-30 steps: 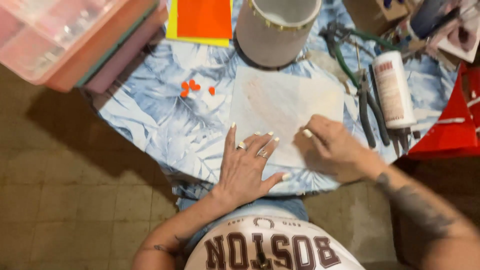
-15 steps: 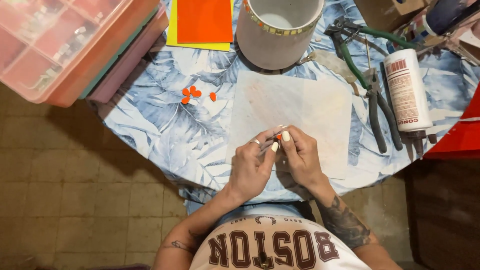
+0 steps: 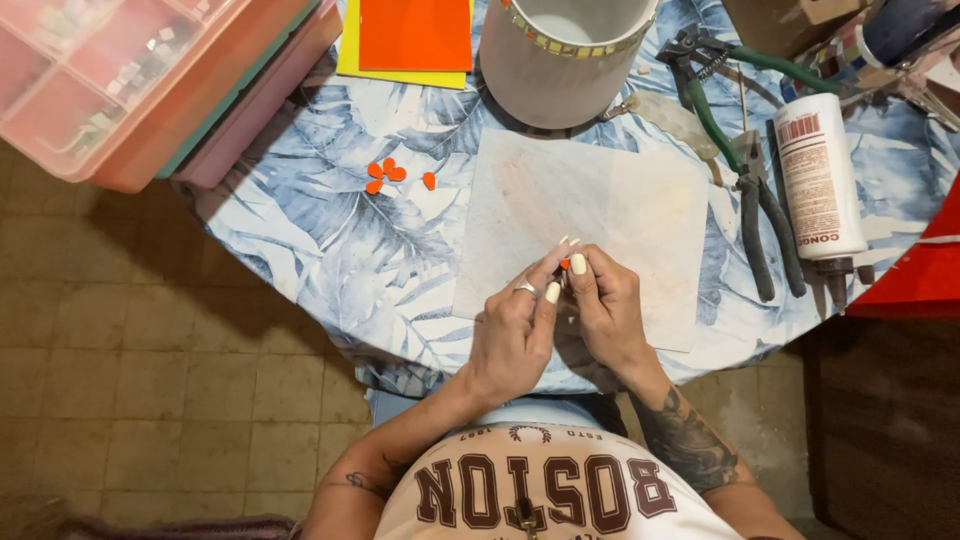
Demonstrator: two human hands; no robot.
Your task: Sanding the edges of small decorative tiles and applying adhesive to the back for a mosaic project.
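Note:
My left hand (image 3: 515, 330) and my right hand (image 3: 603, 305) meet fingertip to fingertip above the near edge of a white translucent sheet (image 3: 640, 205). Between the fingertips sits a tiny orange piece (image 3: 565, 263), pinched by both hands. Several similar small orange pieces (image 3: 385, 172) lie on the leaf-patterned tablecloth (image 3: 370, 250) to the left of the sheet.
A white round pot with a mosaic rim (image 3: 560, 60) stands behind the sheet. Orange and yellow sheets (image 3: 410, 35) lie at the back. Pliers (image 3: 760, 200) and a white glue bottle (image 3: 820, 175) lie at right. A pink compartment box (image 3: 120, 70) overhangs the table's left.
A second ago my hands lay flat and apart on the sheet. They came together and now pinch a small orange piece between the fingertips.

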